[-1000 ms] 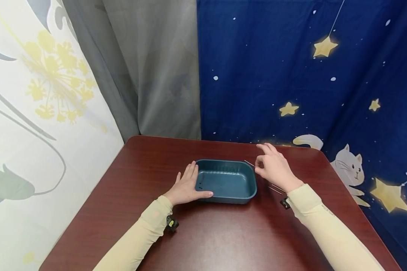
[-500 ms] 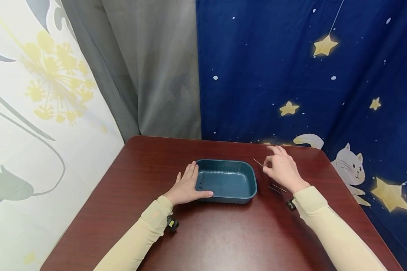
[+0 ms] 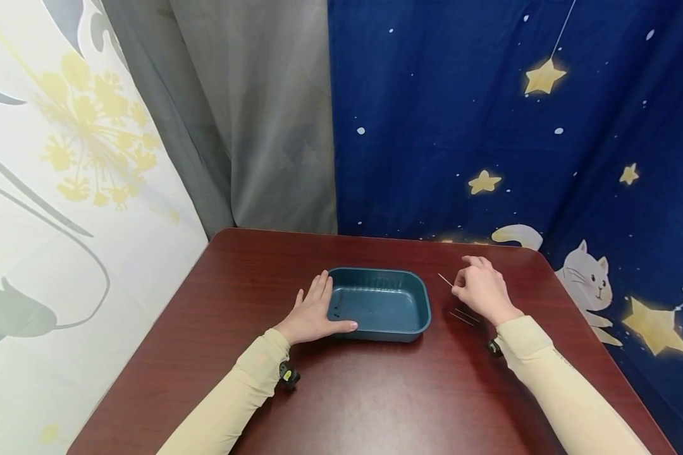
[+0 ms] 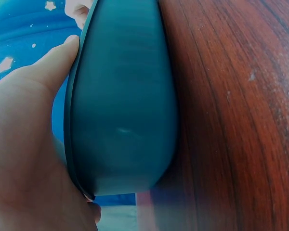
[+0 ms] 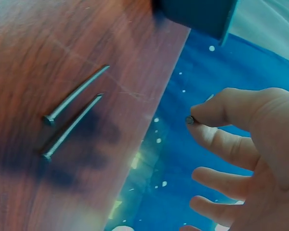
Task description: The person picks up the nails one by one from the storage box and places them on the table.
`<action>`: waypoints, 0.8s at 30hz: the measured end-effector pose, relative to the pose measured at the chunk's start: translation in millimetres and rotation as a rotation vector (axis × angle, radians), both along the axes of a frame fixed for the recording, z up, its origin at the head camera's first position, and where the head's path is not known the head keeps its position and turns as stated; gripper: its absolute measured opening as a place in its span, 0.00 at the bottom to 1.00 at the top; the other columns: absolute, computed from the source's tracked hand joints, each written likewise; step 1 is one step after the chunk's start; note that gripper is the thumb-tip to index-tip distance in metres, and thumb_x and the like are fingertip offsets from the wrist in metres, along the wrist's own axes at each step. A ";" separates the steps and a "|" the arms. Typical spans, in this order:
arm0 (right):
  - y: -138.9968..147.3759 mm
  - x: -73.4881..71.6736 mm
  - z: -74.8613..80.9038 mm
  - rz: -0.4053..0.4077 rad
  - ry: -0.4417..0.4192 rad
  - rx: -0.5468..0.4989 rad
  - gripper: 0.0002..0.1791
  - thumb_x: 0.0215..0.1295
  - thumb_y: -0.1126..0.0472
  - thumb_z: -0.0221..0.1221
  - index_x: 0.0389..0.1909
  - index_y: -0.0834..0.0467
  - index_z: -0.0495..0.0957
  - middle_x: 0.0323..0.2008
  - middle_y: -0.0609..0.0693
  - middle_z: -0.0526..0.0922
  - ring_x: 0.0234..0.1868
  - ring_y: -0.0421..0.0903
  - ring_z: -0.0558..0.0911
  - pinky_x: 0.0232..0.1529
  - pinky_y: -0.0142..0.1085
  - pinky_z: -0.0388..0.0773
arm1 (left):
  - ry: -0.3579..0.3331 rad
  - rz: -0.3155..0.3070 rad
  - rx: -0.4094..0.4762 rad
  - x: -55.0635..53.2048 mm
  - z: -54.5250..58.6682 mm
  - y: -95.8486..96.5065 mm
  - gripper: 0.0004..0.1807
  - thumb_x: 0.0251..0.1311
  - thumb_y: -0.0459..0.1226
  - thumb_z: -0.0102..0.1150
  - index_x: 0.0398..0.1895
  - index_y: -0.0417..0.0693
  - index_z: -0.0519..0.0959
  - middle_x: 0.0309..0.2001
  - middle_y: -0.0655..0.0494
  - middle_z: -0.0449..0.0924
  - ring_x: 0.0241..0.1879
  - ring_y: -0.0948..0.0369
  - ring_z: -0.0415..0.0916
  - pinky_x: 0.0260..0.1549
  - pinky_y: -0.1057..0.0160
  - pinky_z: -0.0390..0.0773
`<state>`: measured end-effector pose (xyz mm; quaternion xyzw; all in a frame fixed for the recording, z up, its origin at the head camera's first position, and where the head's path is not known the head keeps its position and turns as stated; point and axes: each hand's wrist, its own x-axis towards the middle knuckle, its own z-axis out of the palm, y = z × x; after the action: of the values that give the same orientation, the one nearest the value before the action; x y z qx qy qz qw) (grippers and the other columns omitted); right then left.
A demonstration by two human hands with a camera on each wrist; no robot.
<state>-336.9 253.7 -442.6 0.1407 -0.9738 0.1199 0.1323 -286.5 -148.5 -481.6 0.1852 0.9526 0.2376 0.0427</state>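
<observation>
A dark teal plastic tray (image 3: 381, 311) stands on the table. My left hand (image 3: 308, 317) rests over its left end, fingers straight along the rim and thumb on the near edge. To the right of the tray, my right hand (image 3: 482, 292) pinches a long thin nail (image 3: 445, 280) between thumb and index finger, above the table. In the right wrist view the nail's head (image 5: 190, 120) shows at the fingertips, with the other fingers apart. Below that hand, two more nails (image 5: 77, 95) lie side by side on the wood, roughly parallel.
The reddish-brown table (image 3: 341, 398) carries the tray near its far side. A grey curtain (image 3: 279, 120) and a blue star-patterned curtain (image 3: 432, 114) hang behind the far edge. A white patterned curtain (image 3: 62, 253) is along the left.
My right hand has moved right, away from the tray, carrying the pinched nail, then come slightly lower. The left hand, the tray and the two lying nails have stayed put.
</observation>
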 end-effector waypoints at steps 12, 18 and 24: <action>9.5 0.8 -20.3 -0.036 -0.069 0.014 0.11 0.55 0.60 0.68 0.15 0.48 0.81 0.61 0.67 0.75 0.64 0.68 0.64 0.50 0.69 0.66 | 0.027 0.000 -0.004 0.4 -0.5 1.5 0.72 0.47 0.79 0.53 0.81 0.39 0.41 0.81 0.50 0.30 0.79 0.49 0.32 0.70 0.35 0.40; 11.7 1.4 -25.9 -0.047 -0.101 0.028 0.11 0.55 0.60 0.68 0.16 0.48 0.82 0.61 0.67 0.74 0.64 0.69 0.64 0.50 0.69 0.65 | 0.038 0.001 -0.003 0.3 -1.2 1.2 0.72 0.47 0.78 0.54 0.81 0.38 0.42 0.81 0.46 0.33 0.79 0.50 0.31 0.70 0.34 0.40; 18.3 0.3 -27.8 -0.051 -0.094 0.043 0.09 0.54 0.60 0.69 0.17 0.48 0.83 0.61 0.67 0.74 0.64 0.69 0.64 0.49 0.69 0.66 | 0.038 0.002 -0.006 -0.5 -1.7 1.0 0.72 0.47 0.79 0.53 0.81 0.39 0.41 0.81 0.48 0.31 0.79 0.49 0.31 0.70 0.35 0.40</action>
<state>-336.6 271.9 -470.5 0.1130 -0.9846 0.1018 0.0865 -287.0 -147.5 -483.3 0.1888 0.9541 0.2310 0.0249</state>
